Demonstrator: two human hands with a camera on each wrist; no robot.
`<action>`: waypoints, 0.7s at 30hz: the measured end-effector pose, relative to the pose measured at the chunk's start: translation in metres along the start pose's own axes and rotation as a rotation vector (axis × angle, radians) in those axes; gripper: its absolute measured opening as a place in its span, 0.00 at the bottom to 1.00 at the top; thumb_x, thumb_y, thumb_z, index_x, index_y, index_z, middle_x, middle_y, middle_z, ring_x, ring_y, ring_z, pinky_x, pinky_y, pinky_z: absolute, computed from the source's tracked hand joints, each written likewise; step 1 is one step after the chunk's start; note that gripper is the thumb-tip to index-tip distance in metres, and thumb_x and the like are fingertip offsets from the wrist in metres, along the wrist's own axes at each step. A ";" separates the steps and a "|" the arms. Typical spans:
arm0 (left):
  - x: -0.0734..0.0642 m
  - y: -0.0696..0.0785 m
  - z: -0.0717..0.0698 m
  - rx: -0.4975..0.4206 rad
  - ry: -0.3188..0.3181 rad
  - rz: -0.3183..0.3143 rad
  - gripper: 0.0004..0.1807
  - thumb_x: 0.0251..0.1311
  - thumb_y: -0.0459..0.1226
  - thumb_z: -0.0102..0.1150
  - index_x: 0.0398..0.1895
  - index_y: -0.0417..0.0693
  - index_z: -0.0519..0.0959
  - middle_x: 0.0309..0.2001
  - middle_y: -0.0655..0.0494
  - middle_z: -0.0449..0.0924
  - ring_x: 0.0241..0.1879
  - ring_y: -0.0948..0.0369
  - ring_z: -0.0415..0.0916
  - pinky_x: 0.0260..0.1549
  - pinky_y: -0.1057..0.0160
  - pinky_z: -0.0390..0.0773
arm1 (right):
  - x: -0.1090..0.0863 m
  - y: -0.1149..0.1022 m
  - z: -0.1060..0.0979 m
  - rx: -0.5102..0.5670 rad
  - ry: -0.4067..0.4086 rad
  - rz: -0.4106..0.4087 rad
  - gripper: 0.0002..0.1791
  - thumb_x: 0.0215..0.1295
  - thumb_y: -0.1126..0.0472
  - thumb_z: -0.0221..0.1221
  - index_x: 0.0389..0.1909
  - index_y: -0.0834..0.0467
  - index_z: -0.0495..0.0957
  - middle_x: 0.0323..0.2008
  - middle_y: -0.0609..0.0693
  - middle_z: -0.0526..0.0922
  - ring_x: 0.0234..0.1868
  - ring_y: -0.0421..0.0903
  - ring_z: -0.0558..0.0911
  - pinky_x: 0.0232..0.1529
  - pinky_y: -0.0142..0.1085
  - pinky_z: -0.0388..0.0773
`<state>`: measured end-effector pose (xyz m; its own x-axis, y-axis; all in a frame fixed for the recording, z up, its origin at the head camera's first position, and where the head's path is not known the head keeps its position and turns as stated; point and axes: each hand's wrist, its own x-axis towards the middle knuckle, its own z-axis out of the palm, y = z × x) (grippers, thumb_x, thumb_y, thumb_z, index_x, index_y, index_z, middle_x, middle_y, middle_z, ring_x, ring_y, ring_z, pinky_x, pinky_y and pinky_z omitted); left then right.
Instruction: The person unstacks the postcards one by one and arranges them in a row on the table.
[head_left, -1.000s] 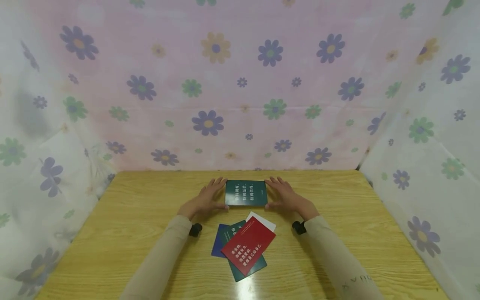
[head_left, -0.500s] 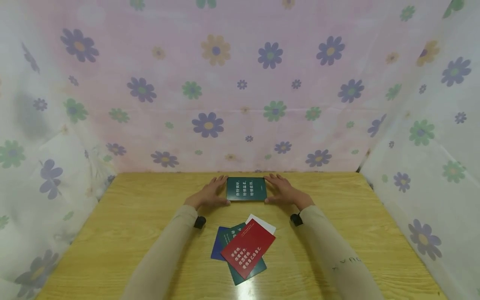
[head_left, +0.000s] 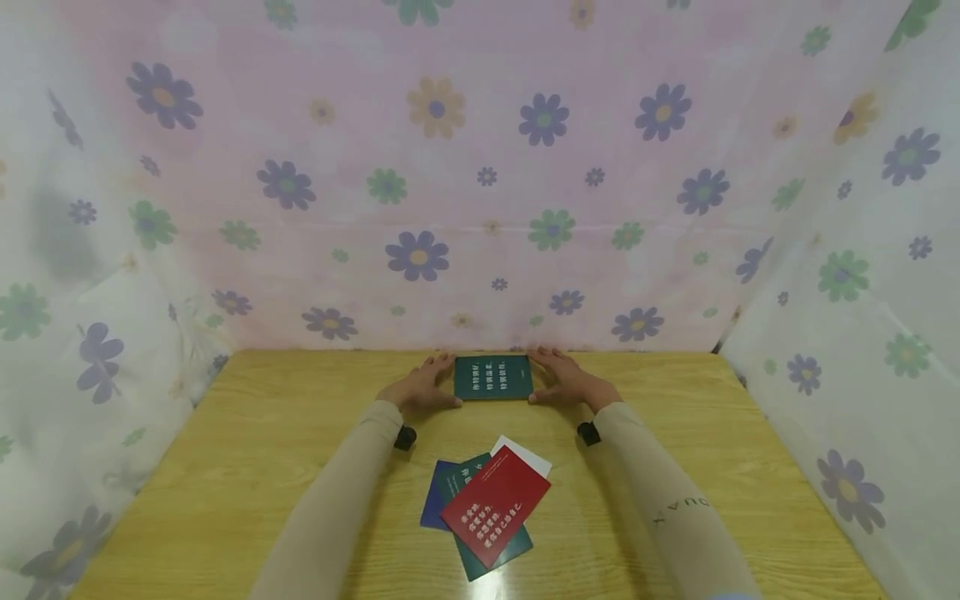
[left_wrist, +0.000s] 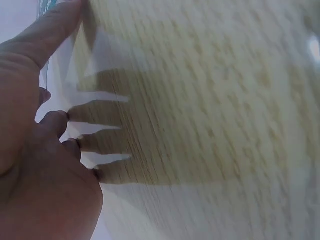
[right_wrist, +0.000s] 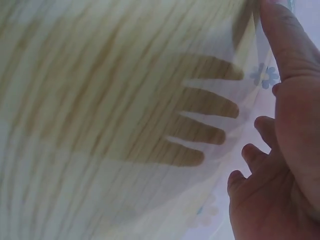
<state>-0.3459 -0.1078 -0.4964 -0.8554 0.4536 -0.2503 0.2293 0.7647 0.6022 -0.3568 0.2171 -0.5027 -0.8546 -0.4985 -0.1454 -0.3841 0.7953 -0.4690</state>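
A dark green booklet (head_left: pixel 492 377) with white lettering is level near the back of the table; whether it touches the wood I cannot tell. My left hand (head_left: pixel 423 385) holds its left end, thumb at the near corner and forefinger at the far one. At its right end my right hand (head_left: pixel 567 381) holds it the same way. In the left wrist view the left thumb (left_wrist: pixel 50 32) reaches a sliver of teal cover, and the other fingers are spread. The right wrist view shows the right thumb (right_wrist: pixel 287 42) extended, its tip at the frame's top edge.
Nearer me on the wooden table (head_left: pixel 285 467) lies a fanned pile: a red booklet (head_left: pixel 497 506) on top, another green one (head_left: pixel 480 567), a blue one (head_left: pixel 435 500) and a white one (head_left: pixel 534 461). Flowered cloth (head_left: pixel 495 250) stands behind and at both sides.
Both hands have carried the green booklet away from me, toward the back wall, and it now looks slightly smaller. The view has tipped up a little. The pile lies as before.
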 end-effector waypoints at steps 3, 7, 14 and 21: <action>0.000 0.003 -0.001 0.039 -0.006 0.007 0.52 0.66 0.47 0.66 0.83 0.48 0.44 0.83 0.45 0.37 0.81 0.39 0.32 0.76 0.32 0.40 | 0.002 0.000 0.001 -0.011 -0.016 0.011 0.50 0.66 0.49 0.68 0.81 0.59 0.51 0.80 0.66 0.46 0.80 0.69 0.44 0.76 0.67 0.47; 0.000 0.005 -0.001 0.107 -0.023 0.013 0.50 0.67 0.49 0.63 0.83 0.46 0.46 0.83 0.43 0.37 0.81 0.39 0.33 0.76 0.33 0.41 | 0.003 -0.003 0.001 -0.009 -0.048 0.036 0.49 0.67 0.50 0.67 0.81 0.59 0.52 0.81 0.65 0.44 0.80 0.67 0.43 0.76 0.66 0.49; 0.004 0.001 -0.002 0.225 -0.080 0.034 0.49 0.71 0.53 0.57 0.83 0.45 0.43 0.83 0.43 0.34 0.81 0.42 0.31 0.79 0.39 0.39 | 0.002 -0.006 -0.002 -0.049 -0.122 0.070 0.48 0.71 0.49 0.63 0.82 0.57 0.48 0.81 0.64 0.39 0.81 0.64 0.39 0.77 0.65 0.48; 0.019 -0.018 0.004 0.249 -0.101 0.057 0.53 0.68 0.62 0.54 0.83 0.47 0.40 0.83 0.43 0.31 0.81 0.40 0.28 0.78 0.38 0.37 | 0.005 -0.009 -0.001 -0.143 -0.146 0.072 0.48 0.72 0.46 0.61 0.82 0.58 0.46 0.81 0.65 0.40 0.81 0.66 0.41 0.76 0.66 0.47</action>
<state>-0.3643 -0.1113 -0.5152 -0.7898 0.5333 -0.3030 0.3942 0.8198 0.4154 -0.3578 0.2082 -0.4985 -0.8261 -0.4748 -0.3035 -0.3784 0.8665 -0.3256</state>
